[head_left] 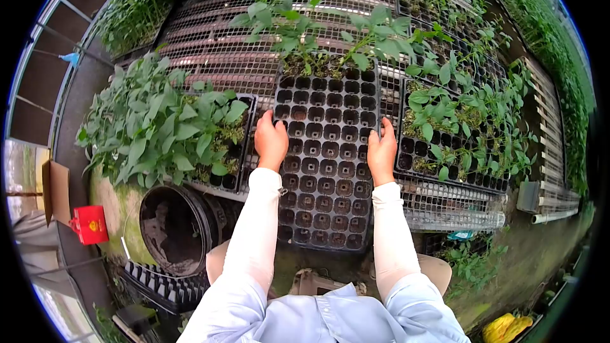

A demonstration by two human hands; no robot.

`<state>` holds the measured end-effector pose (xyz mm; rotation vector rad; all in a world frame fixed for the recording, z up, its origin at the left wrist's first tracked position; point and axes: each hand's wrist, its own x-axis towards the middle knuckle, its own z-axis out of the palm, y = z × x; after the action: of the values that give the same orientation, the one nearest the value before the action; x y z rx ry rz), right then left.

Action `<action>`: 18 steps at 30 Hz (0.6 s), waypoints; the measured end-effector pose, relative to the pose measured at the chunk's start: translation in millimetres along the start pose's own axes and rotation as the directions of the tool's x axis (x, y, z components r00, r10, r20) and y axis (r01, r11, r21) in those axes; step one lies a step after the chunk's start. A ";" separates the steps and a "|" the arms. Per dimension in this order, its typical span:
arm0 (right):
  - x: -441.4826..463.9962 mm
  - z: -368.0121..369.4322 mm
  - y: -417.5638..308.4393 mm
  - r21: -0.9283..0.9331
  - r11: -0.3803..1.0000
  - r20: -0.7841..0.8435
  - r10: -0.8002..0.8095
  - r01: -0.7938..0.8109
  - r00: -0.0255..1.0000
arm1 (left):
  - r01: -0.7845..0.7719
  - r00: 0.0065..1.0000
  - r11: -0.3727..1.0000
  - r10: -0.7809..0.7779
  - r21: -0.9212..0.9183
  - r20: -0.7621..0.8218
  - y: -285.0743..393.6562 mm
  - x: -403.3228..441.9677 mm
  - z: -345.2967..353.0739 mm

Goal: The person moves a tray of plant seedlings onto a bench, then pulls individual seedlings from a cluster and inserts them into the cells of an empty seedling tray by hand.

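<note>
A black seedling tray (pixel 328 166) lies lengthwise in front of me. Most of its square cells hold no plants, and leafy green seedlings (pixel 289 25) stand in soil at its far end. My left hand (pixel 271 143) grips the tray's left edge, thumb over the rim. On the opposite edge, my right hand (pixel 382 152) holds the tray the same way. The undersides of both hands' grips are hidden. The near end of the tray reaches past the bench toward my lap.
A tray of dense seedlings (pixel 171 121) sits left, and a sparser planted tray (pixel 464 127) sits right on the mesh bench (pixel 216 32). Below left are a black bucket (pixel 175 228), stacked black trays (pixel 168 282) and a red box (pixel 90 224). A yellow bag (pixel 506 328) lies lower right.
</note>
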<state>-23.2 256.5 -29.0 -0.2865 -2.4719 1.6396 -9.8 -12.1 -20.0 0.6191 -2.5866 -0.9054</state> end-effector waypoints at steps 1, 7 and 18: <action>3.7 0.6 4.8 0.086 0.995 0.027 0.042 -0.044 0.999 | -0.035 0.999 0.999 0.035 -0.003 -0.019 -3.1 4.9 3.9; 35.9 4.0 13.3 0.019 1.000 0.022 0.020 -0.020 1.000 | -0.053 0.995 0.978 0.070 -0.203 0.073 -12.9 6.7 0.2; 38.6 -13.7 0.1 -0.268 0.901 0.119 -0.319 0.340 0.940 | 0.112 0.986 0.946 -0.144 -0.305 -0.084 8.2 -94.2 -40.8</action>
<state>-57.3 278.3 -22.8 0.1592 -2.6283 1.1791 85.9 20.2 0.3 0.7316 -2.2739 -1.2421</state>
